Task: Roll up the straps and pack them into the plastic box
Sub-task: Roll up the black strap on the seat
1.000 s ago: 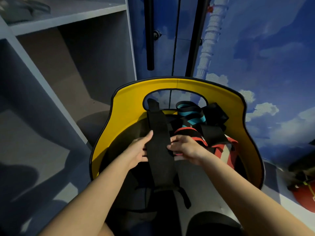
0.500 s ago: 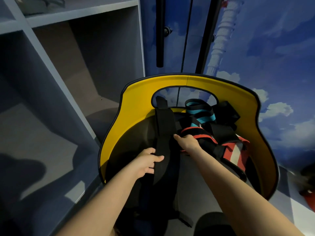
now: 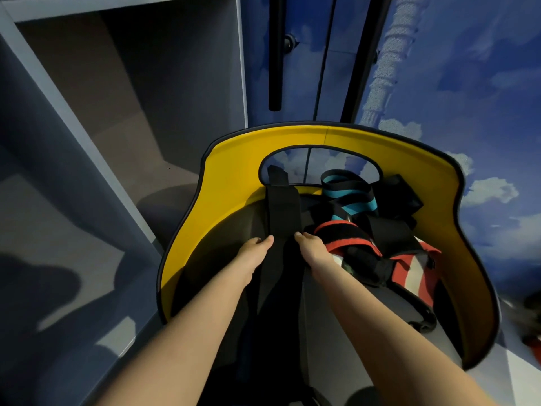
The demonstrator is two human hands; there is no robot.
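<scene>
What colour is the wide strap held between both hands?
Plain black strap, clearest in the head view.

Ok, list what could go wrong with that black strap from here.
1. The black strap lies flat and unrolled, its far end up at the cutout in the yellow chair back; that end may snag or drag when rolling starts.
2. The left hand and right hand hold only its edges, so the roll may start crooked.
3. The red-trimmed straps lie right beside it and may get caught up.

A yellow chair back (image 3: 234, 159) stands before grey shelving (image 3: 87, 127) and a sky-painted wall (image 3: 468, 83).
</scene>
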